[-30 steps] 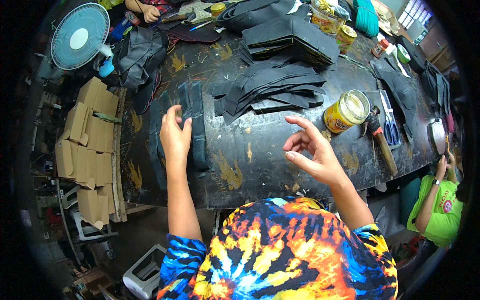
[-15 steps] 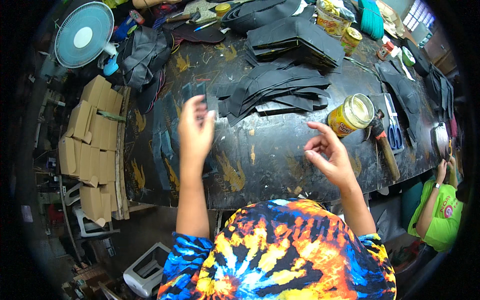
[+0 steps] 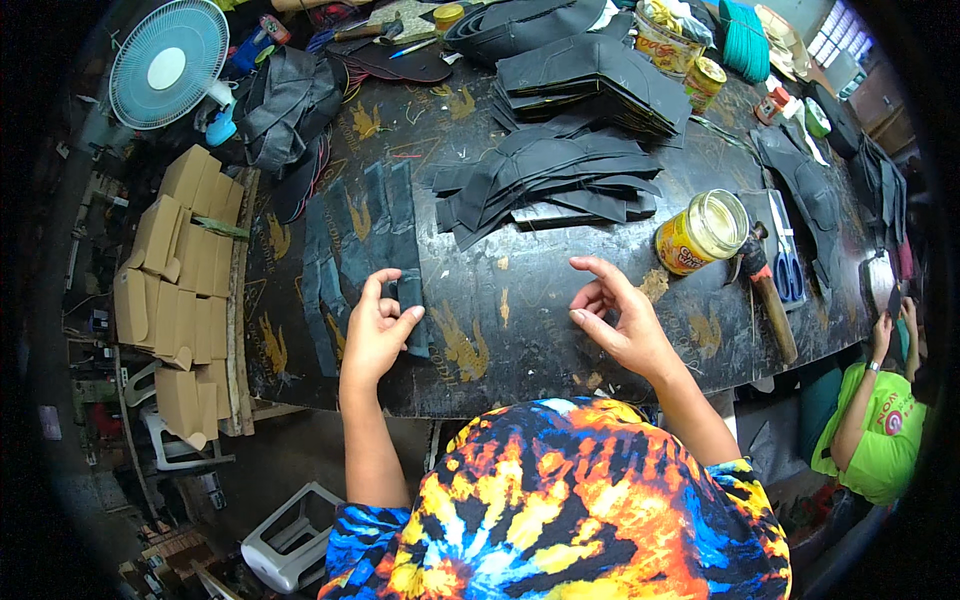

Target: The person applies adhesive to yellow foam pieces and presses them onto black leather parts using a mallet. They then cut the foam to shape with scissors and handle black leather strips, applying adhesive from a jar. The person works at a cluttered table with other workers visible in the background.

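Observation:
My left hand (image 3: 380, 328) is just above the table's near left part, its index finger and thumb apart and the other fingers loosely curled. Beneath and beyond it, dark grey-green flat strips (image 3: 378, 215) lie side by side on the black tabletop (image 3: 530, 340). My right hand (image 3: 622, 318) hovers to the right, thumb and index finger spread, with nothing seen between them. Nearest to it stands an open glass jar (image 3: 700, 238) with a yellow label and pale contents. A fanned pile of black cut pieces (image 3: 545, 180) lies beyond both hands.
A hammer (image 3: 772, 300) and blue-handled scissors (image 3: 790, 270) lie right of the jar. More black pieces (image 3: 590, 80) are stacked at the back. Cardboard boxes (image 3: 180, 270) and a fan (image 3: 168, 68) stand left. A person in a green shirt (image 3: 880, 430) works at far right.
My left hand has come back from the strips toward the near edge. My right hand has shifted left, away from the jar, and slightly nearer.

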A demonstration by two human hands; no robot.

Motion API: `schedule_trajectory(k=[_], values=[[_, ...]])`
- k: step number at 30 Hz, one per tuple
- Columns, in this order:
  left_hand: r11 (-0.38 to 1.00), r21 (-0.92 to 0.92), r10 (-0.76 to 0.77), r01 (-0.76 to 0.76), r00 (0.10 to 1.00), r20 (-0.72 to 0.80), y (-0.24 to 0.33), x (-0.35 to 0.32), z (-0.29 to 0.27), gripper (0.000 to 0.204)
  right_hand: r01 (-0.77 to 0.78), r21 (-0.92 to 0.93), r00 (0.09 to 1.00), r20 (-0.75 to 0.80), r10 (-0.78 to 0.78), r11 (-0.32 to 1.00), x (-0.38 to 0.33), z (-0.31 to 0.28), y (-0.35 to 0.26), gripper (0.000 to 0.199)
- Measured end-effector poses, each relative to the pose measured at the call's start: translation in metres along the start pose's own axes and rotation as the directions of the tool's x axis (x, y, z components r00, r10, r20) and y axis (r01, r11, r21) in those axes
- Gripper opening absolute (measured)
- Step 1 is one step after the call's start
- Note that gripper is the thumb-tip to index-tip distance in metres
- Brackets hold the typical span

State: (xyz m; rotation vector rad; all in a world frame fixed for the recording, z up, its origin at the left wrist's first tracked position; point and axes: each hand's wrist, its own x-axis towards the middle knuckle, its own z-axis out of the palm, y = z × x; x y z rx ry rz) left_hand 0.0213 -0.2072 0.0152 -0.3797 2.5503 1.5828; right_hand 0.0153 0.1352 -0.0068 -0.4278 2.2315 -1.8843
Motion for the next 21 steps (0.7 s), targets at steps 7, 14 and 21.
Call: schedule_trajectory(k=[7,14,21], values=[[0.829,0.547,0.277,-0.118,0.936,-0.218,0.038,0.014,0.002,0.030,0.037,-0.111,0.984,-0.168,-0.056,0.993,-0.018,0.004,0.024,0.057],[0.593,0.587,0.680,-0.552,0.733,0.001,0.057,0.102,0.081,0.074,0.086,-0.178,0.972,-0.201,-0.122,0.980,-0.016,0.007,0.031,0.057],[0.693,0.539,0.515,-0.479,0.852,0.094,0.047,0.120,0.092,0.077,0.077,-0.176,0.971,-0.209,-0.114,0.981,-0.016,0.006,0.033,0.056]])
